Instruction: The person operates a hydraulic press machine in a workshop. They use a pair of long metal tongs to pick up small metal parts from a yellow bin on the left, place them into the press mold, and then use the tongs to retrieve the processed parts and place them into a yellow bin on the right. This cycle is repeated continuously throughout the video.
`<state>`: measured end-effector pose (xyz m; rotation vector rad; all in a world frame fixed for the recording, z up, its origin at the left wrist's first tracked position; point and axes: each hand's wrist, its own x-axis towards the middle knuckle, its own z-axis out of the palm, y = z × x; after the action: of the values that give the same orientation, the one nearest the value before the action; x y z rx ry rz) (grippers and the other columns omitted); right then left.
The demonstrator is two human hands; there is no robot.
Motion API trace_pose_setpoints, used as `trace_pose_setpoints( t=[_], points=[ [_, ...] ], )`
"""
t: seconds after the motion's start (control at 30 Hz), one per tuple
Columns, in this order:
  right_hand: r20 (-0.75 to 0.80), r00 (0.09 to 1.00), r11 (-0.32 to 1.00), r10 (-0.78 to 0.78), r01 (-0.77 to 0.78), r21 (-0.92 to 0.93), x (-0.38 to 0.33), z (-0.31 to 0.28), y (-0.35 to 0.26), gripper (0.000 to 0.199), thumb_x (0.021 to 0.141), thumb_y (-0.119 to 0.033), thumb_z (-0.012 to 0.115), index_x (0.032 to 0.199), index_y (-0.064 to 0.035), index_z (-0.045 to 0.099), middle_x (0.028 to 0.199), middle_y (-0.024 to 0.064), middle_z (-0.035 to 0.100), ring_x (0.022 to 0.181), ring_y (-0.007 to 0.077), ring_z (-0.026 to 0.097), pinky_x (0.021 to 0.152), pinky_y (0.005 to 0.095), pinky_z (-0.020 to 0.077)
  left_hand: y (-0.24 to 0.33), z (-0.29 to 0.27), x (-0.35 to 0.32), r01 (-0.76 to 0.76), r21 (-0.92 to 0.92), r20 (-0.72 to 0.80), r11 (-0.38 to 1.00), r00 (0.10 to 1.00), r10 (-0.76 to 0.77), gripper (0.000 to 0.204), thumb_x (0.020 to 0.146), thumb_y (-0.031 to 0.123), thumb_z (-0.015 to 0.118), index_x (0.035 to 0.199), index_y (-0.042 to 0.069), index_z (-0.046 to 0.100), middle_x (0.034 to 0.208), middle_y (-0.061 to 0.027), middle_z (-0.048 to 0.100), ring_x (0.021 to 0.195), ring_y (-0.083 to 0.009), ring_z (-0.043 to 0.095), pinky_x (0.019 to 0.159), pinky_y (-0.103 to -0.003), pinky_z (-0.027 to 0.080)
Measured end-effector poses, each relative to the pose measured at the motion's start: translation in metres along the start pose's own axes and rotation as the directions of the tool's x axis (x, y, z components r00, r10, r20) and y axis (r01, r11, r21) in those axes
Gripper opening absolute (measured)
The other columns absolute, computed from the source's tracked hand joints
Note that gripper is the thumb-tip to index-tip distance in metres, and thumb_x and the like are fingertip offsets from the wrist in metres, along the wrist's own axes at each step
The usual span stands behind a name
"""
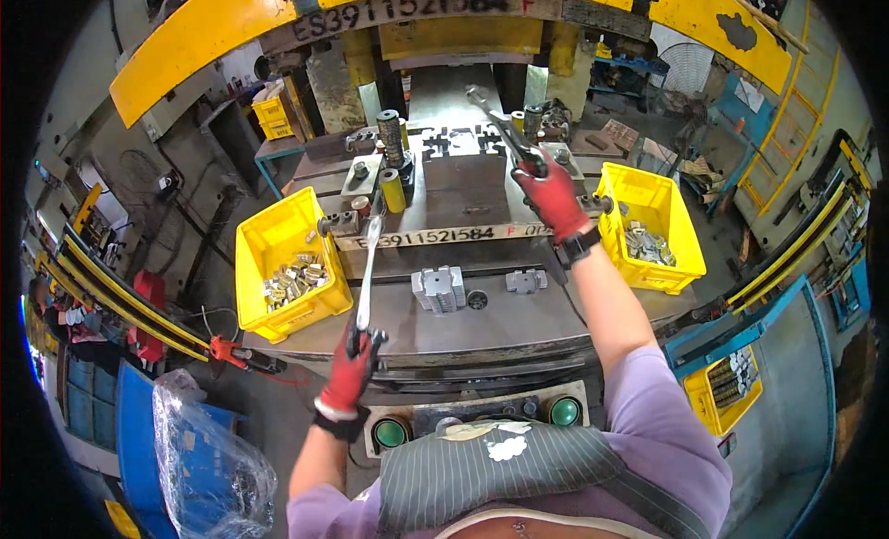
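My left hand (348, 374), in a red and black glove, is closed around the handle of a long silver metal tool (369, 270). The tool points away over the front edge of the press die; its exact kind is unclear. My right hand (550, 194), gloved alike, grips a long dark tongs-like tool (505, 127). Its blurred far end reaches over the cut metal sheet (461, 143) on the die. Near the front of the die, a stack of grey metal parts (439, 289) and a smaller stack (527, 280) stand on the press bed.
Yellow bins of small metal parts flank the die, a left bin (306, 319) and a right bin (653, 278). Guide posts (390, 136) rise from the die under a yellow upper frame (213, 43). Green buttons (390, 432) sit on the near control panel.
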<state>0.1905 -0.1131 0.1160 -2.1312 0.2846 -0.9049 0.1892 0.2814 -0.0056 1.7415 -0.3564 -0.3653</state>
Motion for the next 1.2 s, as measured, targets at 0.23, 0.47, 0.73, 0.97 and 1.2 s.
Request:
trace_pose_setpoints(
  t=[0.23, 0.47, 0.73, 0.97, 1.2],
  points=[
    [-0.13, 0.978, 0.913, 0.165, -0.102, 0.394, -0.098, -0.023, 0.038, 0.034, 0.074, -0.005, 0.063, 0.107, -0.0042, 0.053, 0.084, -0.0005, 0.06, 0.077, 0.0073, 0.053, 0.069, 0.0237, 0.0425, 0.099, 0.074, 0.173, -0.496, 0.239, 0.203, 0.835, 0.866, 0.457, 0.041, 0.084, 0.016, 0.052, 0.122, 0.004, 0.043, 0.095, -0.0099, 0.06, 0.084, -0.0145, 0.053, 0.078, -0.028, 0.042],
    [-0.106, 0.857, 0.739, 0.504, -0.364, 0.566, -0.21, -0.078, 0.067, 0.034, 0.074, 0.0, 0.062, 0.107, -0.0029, 0.053, 0.085, -0.0001, 0.059, 0.072, 0.0055, 0.052, 0.064, 0.0204, 0.0428, 0.064, 0.097, 0.293, -0.407, 0.429, 0.076, 0.807, 0.906, 0.416, 0.029, 0.079, 0.017, 0.058, 0.104, 0.003, 0.054, 0.081, -0.006, 0.06, 0.068, -0.0169, 0.055, 0.063, -0.028, 0.046],
    [-0.452, 0.817, 0.933, 0.358, -0.305, 0.189, -0.238, -0.153, 0.111, 0.026, 0.077, -0.008, 0.062, 0.101, -0.0019, 0.054, 0.082, 0.0032, 0.058, 0.072, 0.0074, 0.05, 0.066, 0.024, 0.0419, 0.131, 0.093, 0.177, -0.455, -0.23, 0.201, 0.86, 0.843, 0.5, 0.024, 0.084, 0.015, 0.053, 0.108, 0.011, 0.054, 0.079, 0.0026, 0.056, 0.055, -0.0053, 0.044, 0.047, -0.02, 0.035],
    [-0.555, 0.75, 0.828, 0.36, -0.531, -0.18, -0.244, -0.129, 0.173, 0.029, 0.081, -0.023, 0.057, 0.104, -0.0057, 0.054, 0.083, 0.0165, 0.06, 0.075, 0.0306, 0.059, 0.066, 0.0359, 0.0448, 0.08, 0.05, 0.064, -0.059, -0.462, 0.128, 0.885, 0.983, 0.133, 0.018, 0.086, 0.019, 0.052, 0.101, 0.011, 0.05, 0.074, -0.0009, 0.055, 0.043, -0.0047, 0.04, 0.038, -0.02, 0.034],
    [-0.542, 0.754, 0.841, 0.371, -0.52, -0.149, -0.261, -0.123, 0.184, 0.031, 0.083, -0.023, 0.056, 0.105, -0.0009, 0.053, 0.088, 0.0116, 0.061, 0.08, 0.0203, 0.056, 0.073, 0.0307, 0.0431, 0.043, -0.022, -0.006, -0.148, -0.319, -0.267, 0.936, 0.962, 0.061, 0.025, 0.086, 0.014, 0.05, 0.111, 0.009, 0.047, 0.073, -0.0028, 0.057, 0.044, -0.0042, 0.043, 0.038, -0.021, 0.038]
  ],
)
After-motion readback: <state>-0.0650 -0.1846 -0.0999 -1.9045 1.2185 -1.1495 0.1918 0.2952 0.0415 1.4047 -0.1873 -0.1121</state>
